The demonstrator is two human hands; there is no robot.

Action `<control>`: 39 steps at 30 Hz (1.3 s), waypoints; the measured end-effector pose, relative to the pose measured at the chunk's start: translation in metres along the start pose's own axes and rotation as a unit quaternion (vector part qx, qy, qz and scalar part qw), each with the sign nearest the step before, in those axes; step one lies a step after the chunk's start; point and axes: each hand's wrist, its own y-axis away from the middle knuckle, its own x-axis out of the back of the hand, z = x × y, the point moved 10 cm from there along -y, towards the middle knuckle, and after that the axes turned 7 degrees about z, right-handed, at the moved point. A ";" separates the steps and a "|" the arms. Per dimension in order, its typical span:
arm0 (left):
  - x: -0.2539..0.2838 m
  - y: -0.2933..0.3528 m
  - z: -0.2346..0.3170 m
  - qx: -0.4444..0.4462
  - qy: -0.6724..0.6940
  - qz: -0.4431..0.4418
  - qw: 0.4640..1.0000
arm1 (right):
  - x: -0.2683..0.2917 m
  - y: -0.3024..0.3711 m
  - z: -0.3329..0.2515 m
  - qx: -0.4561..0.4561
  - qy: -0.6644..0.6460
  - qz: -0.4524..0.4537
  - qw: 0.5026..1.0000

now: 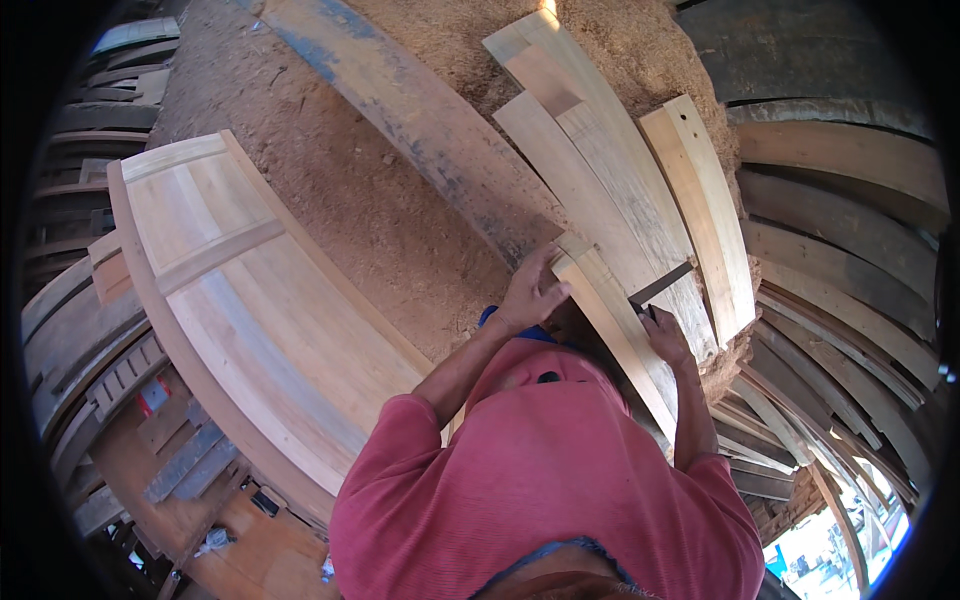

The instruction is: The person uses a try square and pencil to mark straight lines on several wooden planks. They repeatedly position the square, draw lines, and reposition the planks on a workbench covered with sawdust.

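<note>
A long pale wooden rail [610,320] stands on edge in front of me, running from its far end down toward my right side. My left hand [528,298] is at that far end, fingers curled against the wood and thumb along its side. My right hand [668,340] is closed around a dark try square [665,284], just right of the rail. The square's blade points away and to the right, above a greyish board [655,235]. Whether the right fingers also hold a small marking tool, I cannot make out.
A panelled wooden door [270,290] lies to my left. Beyond the rail are a weathered beam [400,120] and a loose plank [705,220] among sawdust [650,50]. Stacked boards [840,210] line the right; more timber [90,320] stands at the far left.
</note>
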 end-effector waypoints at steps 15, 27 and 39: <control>-0.080 0.084 -0.130 0.384 0.418 -0.016 0.823 | -0.057 -0.079 -0.003 -0.019 -0.099 -0.073 0.992; -0.099 0.070 -0.114 0.305 0.494 -0.050 0.813 | -0.060 -0.084 -0.023 -0.012 -0.058 -0.106 0.993; -0.027 0.039 -0.085 0.200 0.223 0.113 0.947 | -0.026 -0.076 -0.052 0.030 0.024 -0.003 0.999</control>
